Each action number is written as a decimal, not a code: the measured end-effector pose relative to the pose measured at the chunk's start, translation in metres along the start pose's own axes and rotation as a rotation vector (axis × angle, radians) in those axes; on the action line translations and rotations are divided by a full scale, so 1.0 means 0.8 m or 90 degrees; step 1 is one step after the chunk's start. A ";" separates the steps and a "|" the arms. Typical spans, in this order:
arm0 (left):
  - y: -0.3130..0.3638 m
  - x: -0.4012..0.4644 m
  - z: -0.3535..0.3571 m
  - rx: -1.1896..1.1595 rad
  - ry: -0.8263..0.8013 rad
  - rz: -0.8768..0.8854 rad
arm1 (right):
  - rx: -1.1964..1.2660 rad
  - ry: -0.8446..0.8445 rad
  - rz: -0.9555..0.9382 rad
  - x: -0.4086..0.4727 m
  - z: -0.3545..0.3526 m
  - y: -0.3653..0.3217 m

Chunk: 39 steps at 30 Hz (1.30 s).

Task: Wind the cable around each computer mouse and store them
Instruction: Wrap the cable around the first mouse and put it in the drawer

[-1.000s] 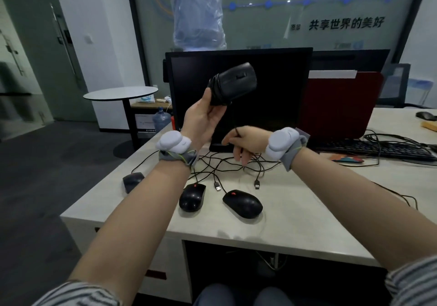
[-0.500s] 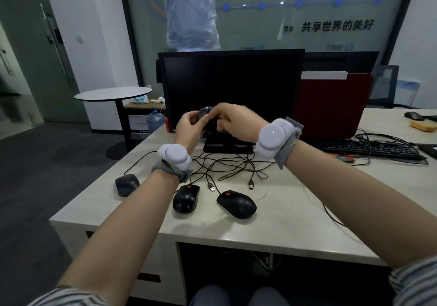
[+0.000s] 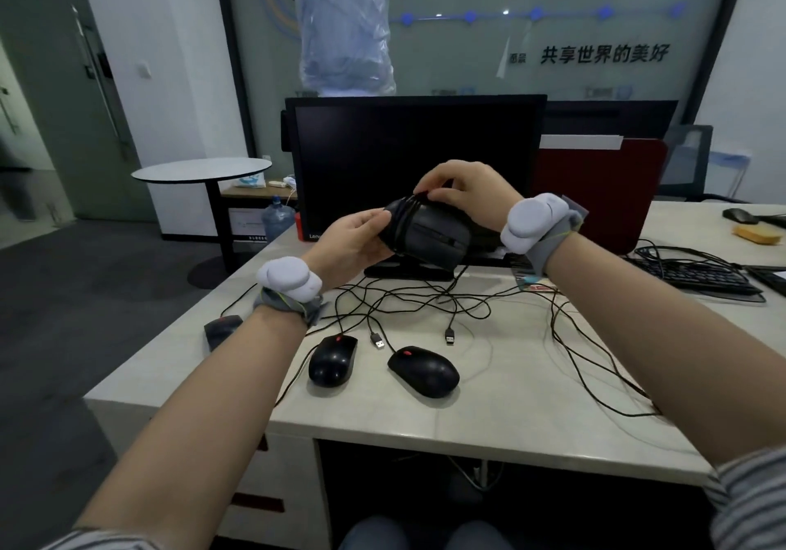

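Both hands hold one black computer mouse (image 3: 429, 237) up in the air above the desk (image 3: 489, 417), in front of the dark monitor (image 3: 361, 154). The left hand (image 3: 353, 245) cups the mouse's rear end, its fingers (image 3: 370, 220) curled closed around the body. The right hand (image 3: 463, 194) comes over the top, its fingers (image 3: 427, 192) pinched shut on the black cable (image 3: 404, 220), which lies in several turns around the mouse just beside the left fingertips. Below the fingers, on the desk, two more black mice lie side by side: the left mouse (image 3: 333, 360) and the right mouse (image 3: 424, 371), their loose cables (image 3: 408, 298) tangled behind them with two USB plugs (image 3: 450, 336) lying between. Both wrists wear white padded bands.
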<state>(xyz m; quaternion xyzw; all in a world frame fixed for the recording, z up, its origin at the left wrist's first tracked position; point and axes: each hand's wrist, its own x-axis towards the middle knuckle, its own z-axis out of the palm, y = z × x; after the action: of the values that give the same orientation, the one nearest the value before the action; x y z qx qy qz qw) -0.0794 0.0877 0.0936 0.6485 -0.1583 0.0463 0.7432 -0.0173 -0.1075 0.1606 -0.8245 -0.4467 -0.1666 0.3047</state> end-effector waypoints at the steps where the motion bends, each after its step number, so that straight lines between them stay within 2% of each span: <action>1: 0.004 -0.003 0.001 -0.047 -0.026 0.009 | -0.006 0.008 0.006 -0.002 0.003 0.004; 3: 0.013 -0.005 0.006 -0.157 -0.036 0.035 | -0.010 0.017 0.038 -0.008 0.013 0.013; 5: 0.020 -0.002 0.010 -0.231 -0.005 0.057 | -0.002 -0.023 0.089 -0.015 0.028 0.014; 11: 0.018 0.023 0.025 -0.258 0.184 0.052 | -0.090 -0.224 0.192 -0.016 0.091 -0.015; 14: 0.001 0.027 0.015 -0.143 0.310 0.042 | -0.205 -0.308 0.179 -0.015 0.101 -0.025; 16: -0.010 0.026 0.005 -0.058 0.367 0.042 | -0.248 -0.324 0.163 -0.016 0.100 -0.031; 18: -0.020 0.023 -0.008 0.036 0.405 0.040 | -0.269 -0.304 0.155 -0.016 0.099 -0.039; 21: -0.025 0.019 -0.021 0.190 0.444 0.049 | -0.267 -0.199 0.136 -0.010 0.093 -0.044; 23: -0.025 0.017 -0.021 0.265 0.465 0.060 | -0.156 -0.155 0.161 -0.006 0.085 -0.043; 25: -0.027 0.016 -0.023 0.316 0.454 0.071 | 0.018 -0.129 0.172 -0.003 0.078 -0.043; 29: -0.034 0.013 -0.031 0.360 0.366 0.060 | 0.193 -0.027 0.191 0.004 0.054 -0.044; 31: -0.036 0.013 -0.032 0.327 0.325 0.060 | 0.279 -0.050 0.247 0.006 0.039 -0.038; 35: -0.030 0.010 -0.030 0.228 0.250 0.074 | 0.594 -0.149 0.359 0.007 0.012 -0.025; 39: -0.019 0.006 -0.021 0.162 0.190 0.074 | 0.708 -0.181 0.402 0.005 -0.002 -0.017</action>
<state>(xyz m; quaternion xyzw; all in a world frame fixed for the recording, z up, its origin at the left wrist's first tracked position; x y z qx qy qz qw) -0.0677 0.1008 0.0786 0.7129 -0.0766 0.2043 0.6665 -0.0264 -0.1003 0.1688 -0.6494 -0.2383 0.2974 0.6581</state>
